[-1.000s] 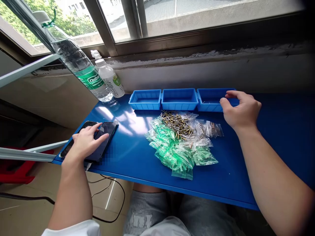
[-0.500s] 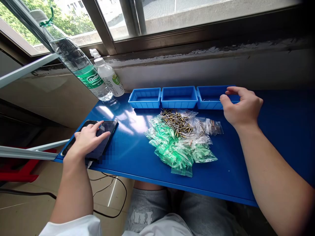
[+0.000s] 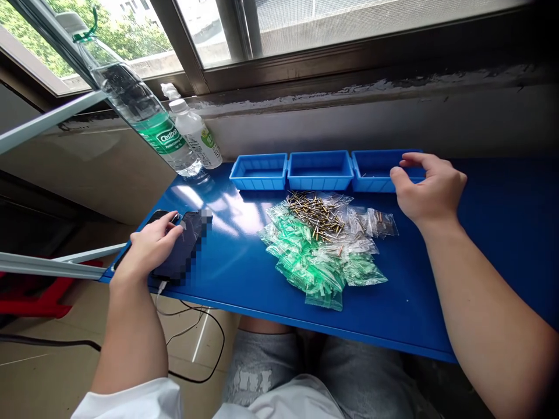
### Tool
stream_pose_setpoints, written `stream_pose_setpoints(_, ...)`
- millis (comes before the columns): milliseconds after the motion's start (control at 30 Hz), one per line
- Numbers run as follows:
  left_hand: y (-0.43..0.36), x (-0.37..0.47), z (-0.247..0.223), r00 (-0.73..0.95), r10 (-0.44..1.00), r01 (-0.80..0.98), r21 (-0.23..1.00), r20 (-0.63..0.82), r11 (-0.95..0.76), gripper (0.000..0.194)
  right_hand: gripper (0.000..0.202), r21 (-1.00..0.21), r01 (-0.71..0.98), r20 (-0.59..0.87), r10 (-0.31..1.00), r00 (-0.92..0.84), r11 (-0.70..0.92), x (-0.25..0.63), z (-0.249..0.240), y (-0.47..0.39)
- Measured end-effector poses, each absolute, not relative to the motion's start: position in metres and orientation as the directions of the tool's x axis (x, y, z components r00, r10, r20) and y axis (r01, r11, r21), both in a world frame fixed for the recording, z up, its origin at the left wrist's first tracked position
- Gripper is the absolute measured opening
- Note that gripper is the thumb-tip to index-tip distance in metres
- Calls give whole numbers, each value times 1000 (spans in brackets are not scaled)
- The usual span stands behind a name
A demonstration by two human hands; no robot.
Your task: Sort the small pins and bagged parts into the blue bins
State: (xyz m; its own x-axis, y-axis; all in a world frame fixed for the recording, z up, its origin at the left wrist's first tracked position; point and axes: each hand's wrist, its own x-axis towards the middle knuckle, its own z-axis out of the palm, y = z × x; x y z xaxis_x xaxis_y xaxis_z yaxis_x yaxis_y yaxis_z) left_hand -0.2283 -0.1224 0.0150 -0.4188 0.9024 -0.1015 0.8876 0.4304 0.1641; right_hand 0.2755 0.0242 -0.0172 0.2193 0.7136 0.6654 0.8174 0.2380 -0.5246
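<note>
My left hand (image 3: 151,244) is at the left end of the blue table, fingers curled over a dark phone (image 3: 163,216) and mostly hiding it. Right beside it lies a second dark phone (image 3: 181,250) with a white cable plugged into its near end. My right hand (image 3: 430,189) is held at the right-hand blue bin (image 3: 375,184), covering its right side; thumb and index finger are apart, with nothing visible between them. A few thin pins show inside that bin. Mid-table, a heap of metal pins (image 3: 317,215) rests on green-tinted plastic bags (image 3: 305,256).
Two more blue bins, the left (image 3: 259,182) and the middle (image 3: 321,181), line the back edge. Small clear bags (image 3: 382,223) lie right of the pins. A large water bottle (image 3: 152,125) and a smaller bottle (image 3: 198,137) stand back left, near a metal frame (image 3: 52,119).
My left hand has drawn its fingers in and shifted slightly left; a gap now shows between the two phones. My right hand keeps its pose. The view has shifted slightly.
</note>
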Motion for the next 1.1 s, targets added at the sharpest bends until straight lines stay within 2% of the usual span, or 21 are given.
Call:
stream_pose_setpoints(100,-132,-232,17,-461,885,856,233,-63,462,64,47,-525,819,658,721,218,232,274,-17,23)
stream_pose_setpoints(200,-143,-234,20,-484,872,826,296,-65,480,71,46,-529,819,644,733,218,221,273,-16,22)
stream_pose_setpoints(333,-155,-240,25,-473,870,800,347,-138,490,79,50,-525,819,657,722,218,231,272,-16,22)
stream_pose_setpoints(567,-172,-255,25,-438,864,750,429,-249,504,81,52,-513,822,670,715,201,249,270,-18,21)
stream_pose_setpoints(767,-181,-273,18,-436,859,723,465,-266,511,70,48,-522,813,665,720,198,259,271,-18,22)
stream_pose_setpoints(900,-179,-272,21,-422,870,733,469,-254,493,72,45,-527,810,658,727,196,259,272,-18,21)
stream_pose_setpoints(1100,-175,-269,23,-412,866,716,487,-283,500,78,50,-520,813,664,723,190,263,271,-18,21)
